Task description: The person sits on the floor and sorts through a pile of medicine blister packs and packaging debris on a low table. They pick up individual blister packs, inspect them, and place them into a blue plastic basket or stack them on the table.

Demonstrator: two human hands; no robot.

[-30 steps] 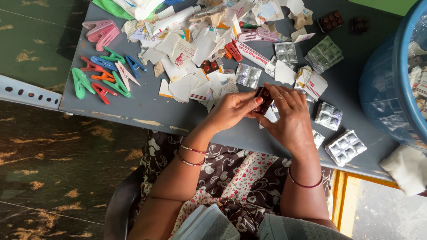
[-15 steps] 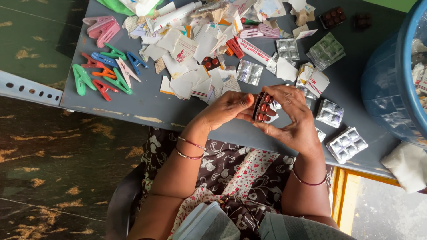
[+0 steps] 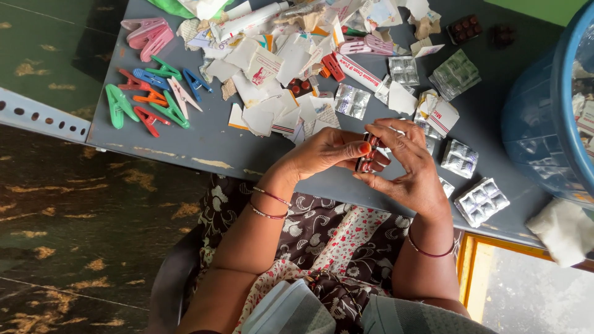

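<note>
- The left hand point(image 3: 328, 151) and the right hand point(image 3: 405, 167) meet over the near edge of the grey table point(image 3: 204, 145)
- Both hands are closed on one small pill strip point(image 3: 366, 154) with dark red pills in it
- The strip stands almost on its edge between the two hands, just above the table, and fingers hide most of it
- The left thumb and fingers pinch it from the left side, and the right fingers curl over its top and right side
- Just behind the hands lies a pile of torn white paper bits point(image 3: 272, 93), with a white tube point(image 3: 250, 18) near the far edge
- Lots of clothes pegs point(image 3: 151, 99) in green, red, blue, orange and pink lie well apart on the left of the table
- Silver pill packs point(image 3: 481, 201) sit just right of the right hand, and another silver pack point(image 3: 351, 100) lies behind the hands by the paper
- A green pack point(image 3: 456, 74) lies farther back on the right
- A dark red pill strip point(image 3: 464, 28) lies near the far edge of the table
- A big blue tub point(image 3: 538, 117) stands at the right edge, with packs inside it
- A white cloth point(image 3: 564, 230) lies near the tub at the close corner
</note>
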